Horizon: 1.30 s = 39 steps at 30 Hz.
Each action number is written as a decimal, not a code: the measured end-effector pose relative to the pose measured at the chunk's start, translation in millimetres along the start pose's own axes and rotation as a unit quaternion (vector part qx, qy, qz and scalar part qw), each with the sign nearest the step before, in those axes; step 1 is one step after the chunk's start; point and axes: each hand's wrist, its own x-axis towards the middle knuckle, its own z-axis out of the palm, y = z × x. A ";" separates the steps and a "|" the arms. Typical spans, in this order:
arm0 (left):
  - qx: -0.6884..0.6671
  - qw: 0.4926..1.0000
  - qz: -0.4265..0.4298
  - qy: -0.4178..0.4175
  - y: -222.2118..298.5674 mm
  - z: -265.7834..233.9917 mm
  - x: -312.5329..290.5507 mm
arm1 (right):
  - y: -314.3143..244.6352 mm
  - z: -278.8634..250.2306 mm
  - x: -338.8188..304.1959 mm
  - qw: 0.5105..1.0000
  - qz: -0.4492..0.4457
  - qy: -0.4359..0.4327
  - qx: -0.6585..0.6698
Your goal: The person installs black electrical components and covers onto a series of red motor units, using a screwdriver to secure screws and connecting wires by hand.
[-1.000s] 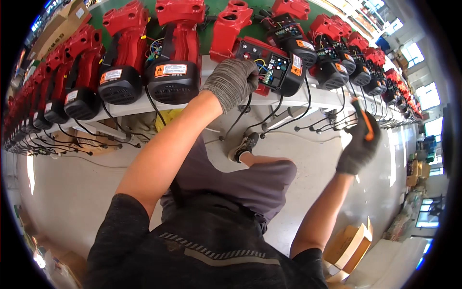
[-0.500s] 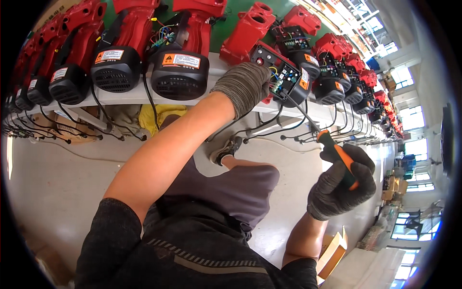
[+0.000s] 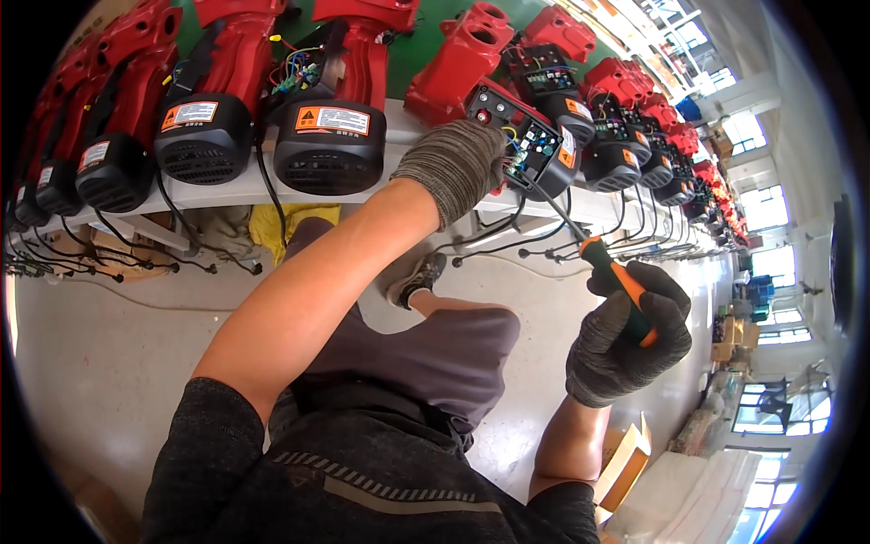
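A: What lies closest in the view?

B: The person's own dark shirt and grey shorts, with a shoe over the pale floor below. A cardboard box sits low on the right.

A: And further out?

B: A white shelf runs across, carrying a long row of red machines with black round motor ends. Black cables hang from them toward the floor, and something yellow lies under the shelf. The left forearm crosses in front of the shelf and hides part of it.

A: The hands?

B: Both are in grey gloves. The right hand is closed in a fist round the orange-and-black handle of a screwdriver, whose thin shaft slants up to the open black control box. The left hand is curled against that box's near side, steadying it; how tightly the fingers close I cannot tell.

A: Where is the box?

B: At the shelf's front edge, wiring and a circuit board exposed, just beside a red housing.
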 end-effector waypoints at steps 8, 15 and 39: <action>-0.010 1.000 -0.009 0.003 -3.9 1.0 0.2 | -43.1 1.5 34.7 0.947 -0.078 -0.213 -0.229; -0.002 1.000 -0.021 -0.003 4.5 1.9 -0.5 | -56.0 -4.3 73.2 0.894 -0.111 -0.321 -0.293; 0.057 0.993 -0.067 -0.081 15.1 -6.7 6.3 | -53.4 -12.3 80.6 0.873 -0.202 -0.365 -0.252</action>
